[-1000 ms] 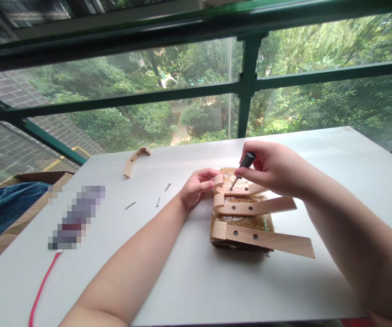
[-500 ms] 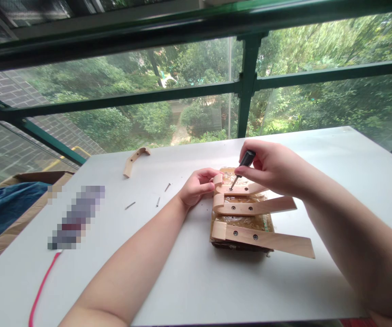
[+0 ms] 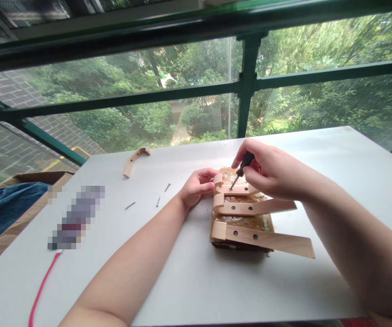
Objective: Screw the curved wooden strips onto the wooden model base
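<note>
My right hand (image 3: 265, 170) grips a black-handled screwdriver (image 3: 245, 162), its tip in a screw of the farthest wooden hook (image 3: 238, 190). That hook lies across a block wrapped in brown tape (image 3: 243, 221). At the block's far left end, my left hand (image 3: 200, 186) pinches the curled end of the same hook between thumb and fingers. Nearer to me, a second wooden hook (image 3: 243, 208) and a third wooden hook (image 3: 267, 238) lie on the block, each with two dark screws in it. My right hand covers part of the farthest hook's straight end.
On the white table (image 3: 168, 272) to the left lie a loose wooden hook (image 3: 132, 160) and three screws (image 3: 158, 201). A blurred-out object (image 3: 76, 218) with a red cord (image 3: 42, 288) is farther left. Beyond stands a cardboard box (image 3: 28, 177) with blue cloth; green railings edge the table's far side.
My right hand's fingers have shifted and turned around the screwdriver handle, the forefinger lifting slightly. The screwdriver tip stays at the same screw, and my left hand has not moved.
</note>
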Motion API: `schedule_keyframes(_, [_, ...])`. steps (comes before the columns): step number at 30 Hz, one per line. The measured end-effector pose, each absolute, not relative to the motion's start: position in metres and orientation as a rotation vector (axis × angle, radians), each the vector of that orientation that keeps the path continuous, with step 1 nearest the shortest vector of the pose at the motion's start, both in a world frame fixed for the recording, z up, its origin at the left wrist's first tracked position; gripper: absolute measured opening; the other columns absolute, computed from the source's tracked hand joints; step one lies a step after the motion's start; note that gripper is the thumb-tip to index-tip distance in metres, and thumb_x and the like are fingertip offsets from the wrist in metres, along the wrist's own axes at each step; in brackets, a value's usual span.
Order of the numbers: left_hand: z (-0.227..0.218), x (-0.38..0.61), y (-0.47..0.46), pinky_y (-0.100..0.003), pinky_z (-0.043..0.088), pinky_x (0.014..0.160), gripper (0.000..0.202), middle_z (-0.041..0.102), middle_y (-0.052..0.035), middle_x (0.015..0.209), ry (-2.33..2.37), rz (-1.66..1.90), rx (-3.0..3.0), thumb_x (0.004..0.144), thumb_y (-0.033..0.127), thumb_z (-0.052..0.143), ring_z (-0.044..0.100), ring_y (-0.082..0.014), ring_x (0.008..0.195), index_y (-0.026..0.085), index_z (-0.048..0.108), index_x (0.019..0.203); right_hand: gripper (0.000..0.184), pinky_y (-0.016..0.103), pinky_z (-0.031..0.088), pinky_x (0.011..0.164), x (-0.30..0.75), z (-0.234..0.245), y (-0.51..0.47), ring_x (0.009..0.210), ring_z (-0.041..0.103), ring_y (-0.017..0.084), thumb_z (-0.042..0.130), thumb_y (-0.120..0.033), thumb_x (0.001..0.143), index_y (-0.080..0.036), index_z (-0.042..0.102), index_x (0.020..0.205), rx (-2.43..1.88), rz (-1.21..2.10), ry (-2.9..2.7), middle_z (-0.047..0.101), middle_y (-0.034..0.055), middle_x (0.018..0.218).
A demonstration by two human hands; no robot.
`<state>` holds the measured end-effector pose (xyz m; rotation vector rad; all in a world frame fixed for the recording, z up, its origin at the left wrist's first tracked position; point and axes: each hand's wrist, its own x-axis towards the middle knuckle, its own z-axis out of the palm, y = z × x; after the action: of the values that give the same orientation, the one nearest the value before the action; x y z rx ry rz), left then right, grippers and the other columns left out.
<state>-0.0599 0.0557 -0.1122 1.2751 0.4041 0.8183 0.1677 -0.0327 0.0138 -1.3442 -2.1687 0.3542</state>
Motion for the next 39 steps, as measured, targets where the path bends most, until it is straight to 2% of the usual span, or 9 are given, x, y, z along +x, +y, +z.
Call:
schedule_keyframes(3, [-0.1128,-0.0595,0.0560,-0.034,0.051,0.085,0.044,0.072,-0.0078,0.092,0.408,0.821,1.266,0.064,0.040,0.088,0.067,-0.0230,0.092,0.016,0.074,0.099,0.028,0.027,0.041,0.065,0.1669,0.0150,-0.0340,0.075,0.059,0.016,0.046,-0.006,0.082,-0.021,0.058,0.102,-1.287,0.472,-2.150,0.068,0.0030,0.089])
schedule_keyframes(7, [-0.1138,-0.0593,0.0560,-0.034,0.051,0.084,0.045,0.072,-0.0078,0.091,0.420,0.829,1.266,0.063,0.041,0.088,0.067,-0.0232,0.090,0.015,0.074,0.097,0.029,0.030,0.046,0.072,0.1696,0.0162,-0.0341,0.086,0.065,0.019,0.047,-0.007,0.084,-0.022,0.056,0.108,-1.233,0.568,-2.180,0.073,0.0056,0.102])
schedule_keyframes(17, [-0.1127,-0.0594,0.0557,-0.033,0.050,0.084,0.043,0.071,-0.0086,0.093,0.421,0.828,1.290,0.065,0.041,0.087,0.065,-0.0235,0.093,0.015,0.074,0.097,0.029,0.031,0.050,0.075,0.1722,0.0163,-0.0325,0.089,0.069,0.019,0.049,-0.012,0.090,-0.024,0.054,0.116,-1.289,0.508,-2.194,0.075,0.0064,0.110])
schedule_keyframes(22, [-0.1134,-0.0597,0.0561,-0.033,0.050,0.084,0.043,0.071,-0.0083,0.092,0.418,0.831,1.299,0.066,0.041,0.086,0.065,-0.0232,0.093,0.015,0.074,0.098,0.019,0.030,0.045,0.067,0.1739,0.0168,-0.0319,0.076,0.063,0.017,0.055,-0.022,0.091,-0.023,0.060,0.109,-1.324,0.421,-2.191,0.073,0.0039,0.096])
schedule_keyframes(25, [-0.1129,-0.0595,0.0559,-0.033,0.050,0.083,0.043,0.071,-0.0079,0.091,0.418,0.826,1.292,0.066,0.041,0.086,0.065,-0.0222,0.090,0.015,0.074,0.097,0.011,0.027,0.040,0.060,0.1745,0.0199,-0.0333,0.064,0.055,0.013,0.058,-0.028,0.091,-0.023,0.064,0.098,-1.344,0.406,-2.210,0.067,0.0003,0.079])
schedule_keyframes(29, [-0.1118,-0.0588,0.0553,-0.034,0.051,0.084,0.042,0.072,-0.0098,0.097,0.415,0.832,1.289,0.065,0.042,0.087,0.067,-0.0233,0.091,0.015,0.075,0.095,0.011,0.027,0.034,0.056,0.1738,0.0229,-0.0335,0.054,0.046,0.011,0.061,-0.033,0.090,-0.023,0.066,0.089,-1.367,0.410,-2.211,0.057,-0.0031,0.064])
schedule_keyframes(35, [-0.1135,-0.0591,0.0567,-0.034,0.051,0.085,0.043,0.071,-0.0096,0.095,0.411,0.854,1.301,0.064,0.043,0.087,0.065,-0.0235,0.093,0.015,0.076,0.096,0.018,0.027,0.031,0.054,0.1722,0.0212,-0.0307,0.052,0.041,0.010,0.065,-0.038,0.088,-0.022,0.061,0.080,-1.381,0.413,-2.145,0.050,-0.0047,0.059])
schedule_keyframes(39, [-0.1151,-0.0596,0.0577,-0.033,0.050,0.087,0.041,0.071,-0.0084,0.092,0.387,0.851,1.313,0.067,0.041,0.086,0.065,-0.0227,0.095,0.015,0.075,0.098,0.022,0.027,0.031,0.052,0.1699,0.0198,-0.0309,0.054,0.042,0.010,0.067,-0.040,0.086,-0.022,0.058,0.077,-1.404,0.430,-2.083,0.051,-0.0044,0.060])
